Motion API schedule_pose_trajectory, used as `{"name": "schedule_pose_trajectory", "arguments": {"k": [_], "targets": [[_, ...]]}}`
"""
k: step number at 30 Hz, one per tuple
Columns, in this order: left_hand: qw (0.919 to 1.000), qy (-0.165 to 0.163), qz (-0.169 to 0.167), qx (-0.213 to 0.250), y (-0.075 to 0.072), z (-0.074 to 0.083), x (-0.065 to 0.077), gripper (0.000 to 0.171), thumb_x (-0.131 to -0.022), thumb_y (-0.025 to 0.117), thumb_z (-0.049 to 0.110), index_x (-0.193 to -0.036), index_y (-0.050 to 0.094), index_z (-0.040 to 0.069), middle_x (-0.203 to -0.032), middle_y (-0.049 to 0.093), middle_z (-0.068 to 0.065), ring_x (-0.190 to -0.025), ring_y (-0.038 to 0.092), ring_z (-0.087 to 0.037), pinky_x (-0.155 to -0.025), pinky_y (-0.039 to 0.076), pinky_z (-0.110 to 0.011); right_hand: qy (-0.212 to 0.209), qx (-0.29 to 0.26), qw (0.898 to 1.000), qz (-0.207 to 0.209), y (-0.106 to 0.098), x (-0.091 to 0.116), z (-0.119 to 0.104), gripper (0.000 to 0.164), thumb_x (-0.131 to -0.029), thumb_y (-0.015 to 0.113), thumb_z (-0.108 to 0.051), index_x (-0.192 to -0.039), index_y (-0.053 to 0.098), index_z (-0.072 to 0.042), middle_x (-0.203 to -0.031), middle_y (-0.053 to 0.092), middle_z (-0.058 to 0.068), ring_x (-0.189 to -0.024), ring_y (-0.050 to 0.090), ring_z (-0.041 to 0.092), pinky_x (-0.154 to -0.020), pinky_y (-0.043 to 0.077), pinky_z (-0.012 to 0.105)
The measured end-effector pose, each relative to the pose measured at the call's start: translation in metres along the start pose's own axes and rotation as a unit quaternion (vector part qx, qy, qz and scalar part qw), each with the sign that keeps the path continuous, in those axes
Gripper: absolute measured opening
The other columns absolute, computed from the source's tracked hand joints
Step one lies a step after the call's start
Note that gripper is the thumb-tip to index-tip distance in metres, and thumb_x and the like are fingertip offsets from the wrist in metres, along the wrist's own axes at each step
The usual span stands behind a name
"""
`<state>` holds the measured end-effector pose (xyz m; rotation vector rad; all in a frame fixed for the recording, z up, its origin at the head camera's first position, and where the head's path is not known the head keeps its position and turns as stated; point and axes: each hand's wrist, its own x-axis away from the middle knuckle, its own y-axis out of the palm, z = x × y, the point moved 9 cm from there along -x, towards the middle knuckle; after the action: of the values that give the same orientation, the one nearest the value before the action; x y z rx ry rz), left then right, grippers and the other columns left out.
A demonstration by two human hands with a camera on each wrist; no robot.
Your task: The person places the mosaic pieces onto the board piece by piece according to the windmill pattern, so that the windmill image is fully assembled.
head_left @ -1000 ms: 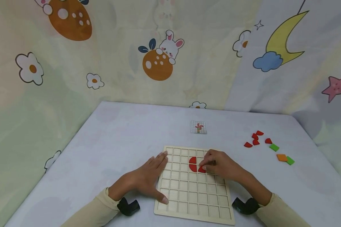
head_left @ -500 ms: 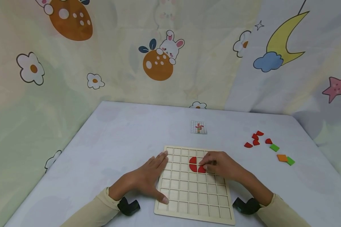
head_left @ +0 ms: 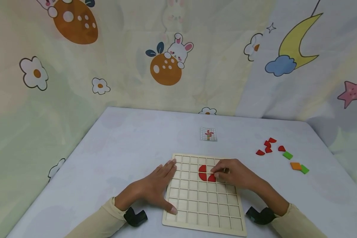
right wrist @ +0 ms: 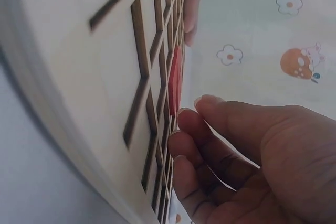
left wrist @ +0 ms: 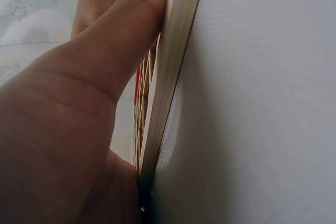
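Note:
My left hand (head_left: pixel 156 186) lies spread along the left edge of the gridded wooden board (head_left: pixel 193 219), fingers at the upper part and thumb near the lower corner. Close over the board's right half, my right hand (head_left: pixel 233 172) has its fingers bent and its thumb slightly apart from them. Its fingertips are right by a red quarter-circle tile (head_left: pixel 212 178) lying in a cell. In the right wrist view nothing shows between thumb and fingers, and red tiles (right wrist: pixel 175 82) sit in the grid just beyond. Two more red quarter-circle tiles (head_left: pixel 202 177) fill cells to the left.
A small card (head_left: pixel 208 134) with a pinwheel picture on a grid lies behind the board. To the right are several loose red tiles (head_left: pixel 260 152), green tiles (head_left: pixel 287 155) and an orange tile (head_left: pixel 296 166). A patterned cloth (head_left: pixel 122 59) hangs behind the table.
My right fingers have drawn slightly up and right off the red tile, so more of it shows in its cell. My left hand stays in place on the board.

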<state>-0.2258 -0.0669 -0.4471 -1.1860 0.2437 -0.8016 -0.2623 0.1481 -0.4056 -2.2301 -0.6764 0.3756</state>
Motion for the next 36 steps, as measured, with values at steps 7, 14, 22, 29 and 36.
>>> {"name": "schedule_pose_trajectory", "arguments": {"k": [7,14,22,29,36], "targets": [[1.0000,0.001,0.004,-0.006,0.001,-0.001,0.000,0.135,-0.064,0.062,0.085,-0.156,0.005,0.006,-0.162,-0.009,-0.007,-0.147,-0.008,-0.020,-0.117,0.005,-0.046,0.026,0.021,0.998,0.051,-0.022,0.003,0.011,0.018,-0.089,0.070,-0.005,-0.106,0.075,-0.010,-0.096,0.067,-0.006,-0.082,0.057,0.013,-0.070,0.050,0.026],[1.0000,0.005,0.005,-0.005,0.001,-0.001,0.000,0.135,-0.064,0.063,0.084,-0.156,0.004,0.005,-0.162,-0.010,-0.007,-0.147,-0.009,-0.020,-0.117,0.004,-0.046,0.050,0.056,0.992,0.101,-0.054,0.011,0.028,0.020,-0.090,0.070,-0.007,-0.109,0.075,-0.008,-0.098,0.068,-0.004,-0.086,0.059,0.016,-0.073,0.052,0.027],[1.0000,0.004,0.004,-0.005,0.001,-0.001,0.001,0.135,-0.064,0.064,0.083,-0.156,0.004,0.005,-0.162,-0.010,-0.007,-0.147,-0.009,-0.020,-0.117,0.004,-0.046,0.039,0.091,0.980,0.174,-0.088,0.024,0.048,0.020,-0.089,0.071,-0.005,-0.109,0.073,-0.005,-0.102,0.070,0.004,-0.088,0.063,0.017,-0.073,0.052,0.020],[1.0000,0.004,0.007,0.003,-0.001,-0.002,0.004,0.134,-0.065,0.064,0.082,-0.156,0.006,0.004,-0.162,-0.008,-0.008,-0.147,-0.007,-0.021,-0.116,0.005,-0.047,0.047,0.083,0.974,0.204,-0.095,0.026,0.070,0.017,-0.089,0.071,-0.005,-0.105,0.074,-0.003,-0.096,0.071,0.007,-0.080,0.061,0.016,-0.065,0.050,0.019],[0.9999,0.008,0.007,0.000,0.002,-0.003,0.003,0.135,-0.064,0.062,0.084,-0.156,0.004,0.005,-0.162,-0.012,-0.006,-0.147,-0.009,-0.019,-0.117,0.004,-0.046,0.085,0.108,0.962,0.236,-0.108,0.039,0.100,0.017,-0.091,0.069,-0.009,-0.107,0.074,-0.003,-0.098,0.071,0.011,-0.086,0.061,0.018,-0.067,0.046,0.013]]}}
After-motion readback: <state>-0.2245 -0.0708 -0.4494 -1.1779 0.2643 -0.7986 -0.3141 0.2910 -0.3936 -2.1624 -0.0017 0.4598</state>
